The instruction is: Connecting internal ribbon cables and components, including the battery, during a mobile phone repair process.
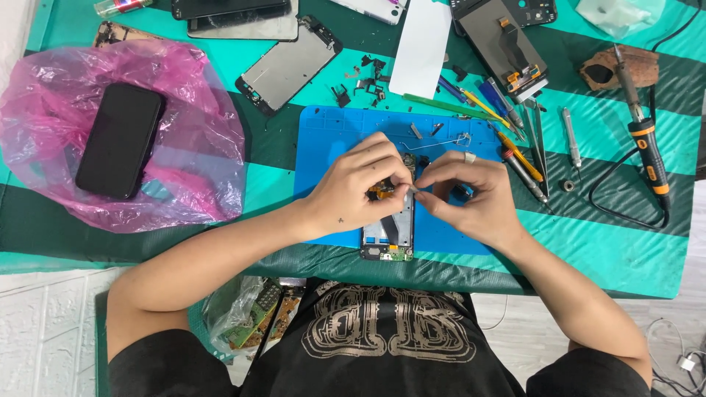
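Note:
An opened phone with its insides bare lies on a blue work mat in the middle of the table. My left hand rests on the phone's upper part, its fingers pinching a small orange and dark part there. My right hand, a ring on one finger, holds a thin metal tool whose tip meets the left fingers over the phone. The phone's upper half is hidden under both hands.
A black phone lies on a pink plastic bag at the left. Phone frames and screens lie at the back. Screwdrivers and tweezers sit right of the mat, with a soldering iron further right. A bag of circuit boards hangs below the table edge.

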